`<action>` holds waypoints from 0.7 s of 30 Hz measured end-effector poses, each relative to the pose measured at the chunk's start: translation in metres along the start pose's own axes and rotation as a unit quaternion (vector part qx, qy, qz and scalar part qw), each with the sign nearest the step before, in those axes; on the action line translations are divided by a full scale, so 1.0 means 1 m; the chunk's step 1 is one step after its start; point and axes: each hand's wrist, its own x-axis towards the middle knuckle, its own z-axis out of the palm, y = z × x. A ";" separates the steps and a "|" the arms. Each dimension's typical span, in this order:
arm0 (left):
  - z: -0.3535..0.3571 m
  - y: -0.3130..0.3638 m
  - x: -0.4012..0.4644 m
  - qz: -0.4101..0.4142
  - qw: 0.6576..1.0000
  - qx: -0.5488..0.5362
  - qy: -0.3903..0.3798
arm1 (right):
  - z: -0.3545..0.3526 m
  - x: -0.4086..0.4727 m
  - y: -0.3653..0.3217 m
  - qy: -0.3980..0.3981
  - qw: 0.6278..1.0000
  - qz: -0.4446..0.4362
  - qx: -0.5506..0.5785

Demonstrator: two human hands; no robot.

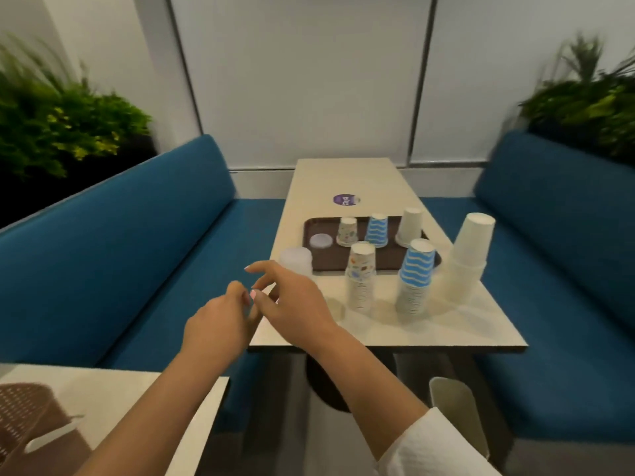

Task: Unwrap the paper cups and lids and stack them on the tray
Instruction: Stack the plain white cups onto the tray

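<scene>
left hand [220, 317] and right hand [292, 300]: fingertips meeting, loosely curled, grasp unclear. beyond right hand: brown tray [326, 262] bearing upturned cups; wrapped cup stacks [414, 276] beside it.

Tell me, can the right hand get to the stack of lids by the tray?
Probably yes. The right hand hovers just short of the lids at the table's near left, beside the tray, and nothing stands between them.
</scene>
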 end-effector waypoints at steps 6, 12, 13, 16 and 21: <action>0.022 0.079 0.018 0.082 0.993 -0.086 0.018 | -0.074 -0.004 0.035 0.107 0.994 0.018 0.003; 0.064 0.178 0.027 0.149 0.973 -0.172 -0.024 | -0.154 -0.008 0.086 0.188 0.982 0.031 -0.004; 0.073 0.194 0.027 0.160 0.970 -0.182 -0.029 | -0.168 -0.008 0.096 0.199 0.980 0.029 -0.007; 0.103 0.244 0.023 0.198 0.949 -0.239 -0.062 | -0.211 -0.010 0.128 0.242 0.970 0.020 -0.013; 0.177 0.316 0.022 0.124 0.891 -0.382 -0.212 | -0.280 -0.020 0.184 0.335 0.941 0.046 -0.006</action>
